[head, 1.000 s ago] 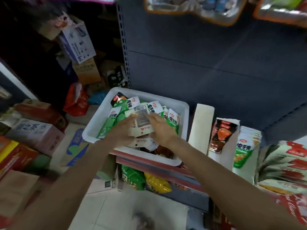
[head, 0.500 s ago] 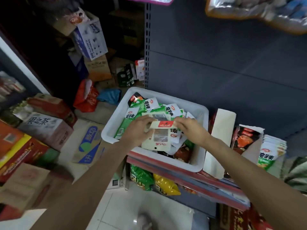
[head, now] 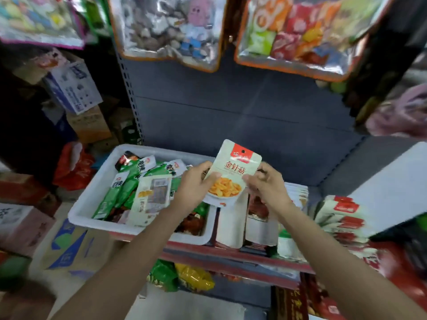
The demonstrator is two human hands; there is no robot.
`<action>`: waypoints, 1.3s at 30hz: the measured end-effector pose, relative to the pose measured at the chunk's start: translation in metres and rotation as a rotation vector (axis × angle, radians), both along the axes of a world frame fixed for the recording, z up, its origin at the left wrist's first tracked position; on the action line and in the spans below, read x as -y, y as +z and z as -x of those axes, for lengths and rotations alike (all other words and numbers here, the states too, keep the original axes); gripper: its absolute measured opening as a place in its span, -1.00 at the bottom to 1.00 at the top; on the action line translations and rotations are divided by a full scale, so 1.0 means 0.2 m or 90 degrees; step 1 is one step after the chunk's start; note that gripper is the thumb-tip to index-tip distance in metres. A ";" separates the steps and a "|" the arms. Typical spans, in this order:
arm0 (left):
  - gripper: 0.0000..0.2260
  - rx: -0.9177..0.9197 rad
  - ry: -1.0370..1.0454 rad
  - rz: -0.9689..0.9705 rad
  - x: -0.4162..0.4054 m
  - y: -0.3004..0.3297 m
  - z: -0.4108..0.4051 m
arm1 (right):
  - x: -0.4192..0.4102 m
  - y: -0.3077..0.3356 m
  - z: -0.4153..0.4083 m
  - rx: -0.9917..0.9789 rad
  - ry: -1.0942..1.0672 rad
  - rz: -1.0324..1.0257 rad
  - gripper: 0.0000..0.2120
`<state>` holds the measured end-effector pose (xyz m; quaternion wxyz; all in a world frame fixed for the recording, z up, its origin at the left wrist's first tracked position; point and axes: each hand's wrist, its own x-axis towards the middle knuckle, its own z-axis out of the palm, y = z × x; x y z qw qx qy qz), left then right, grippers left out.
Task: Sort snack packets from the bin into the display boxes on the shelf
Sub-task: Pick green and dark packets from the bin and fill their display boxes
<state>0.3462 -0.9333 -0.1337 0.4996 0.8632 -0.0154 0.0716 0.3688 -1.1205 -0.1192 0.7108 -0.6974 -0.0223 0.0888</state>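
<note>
A pale snack packet (head: 232, 173) with a red top label and an orange food picture is held upright above the right end of the white bin (head: 92, 192). My left hand (head: 196, 183) grips its left edge and my right hand (head: 265, 182) pinches its right edge. The bin sits on the shelf's left side and holds several green and pale packets (head: 131, 183). White display boxes (head: 231, 225) stand just right of the bin, below the held packet; one shows dark red packets (head: 258, 207).
More boxed snacks (head: 339, 218) fill the shelf to the right. Clear bags of sweets (head: 295, 31) hang overhead against the grey back panel (head: 254, 112). Cardboard cartons (head: 74, 88) pile up on the floor at left. Green and yellow bags (head: 182, 276) lie on the lower shelf.
Both hands lifted the pale packet out of the bin, turned its printed front toward me and carried it right, over the display boxes. The camera tilted upward.
</note>
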 end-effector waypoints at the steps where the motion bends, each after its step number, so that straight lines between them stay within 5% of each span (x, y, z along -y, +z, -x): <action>1: -0.78 -0.006 -0.011 0.014 0.09 0.01 -0.01 | 0.09 0.01 0.01 0.011 -0.019 -0.002 -0.83; 16: -0.81 -0.001 -0.096 0.027 1.18 0.04 -0.14 | 1.17 0.05 -0.04 0.111 -0.123 0.146 -0.90; 22: -0.87 -0.050 -0.074 -0.014 1.31 0.00 -0.12 | 1.36 0.01 -0.03 0.107 -0.088 0.320 -0.91; 27: -0.95 -0.044 -0.069 -0.054 1.35 0.03 -0.13 | 1.43 0.01 -0.05 0.127 -0.076 0.307 -0.93; 31: -0.97 -0.075 -0.081 -0.106 1.35 0.03 -0.16 | 1.46 0.00 -0.06 0.156 -0.032 0.415 -0.84; 34: -0.81 -0.053 -0.112 -0.075 1.36 0.06 -0.17 | 1.46 -0.02 -0.06 0.169 -0.013 0.463 -0.86; 39: -0.88 -0.001 -0.193 -0.240 1.37 0.03 -0.19 | 1.42 0.00 -0.06 0.201 0.025 0.505 -0.82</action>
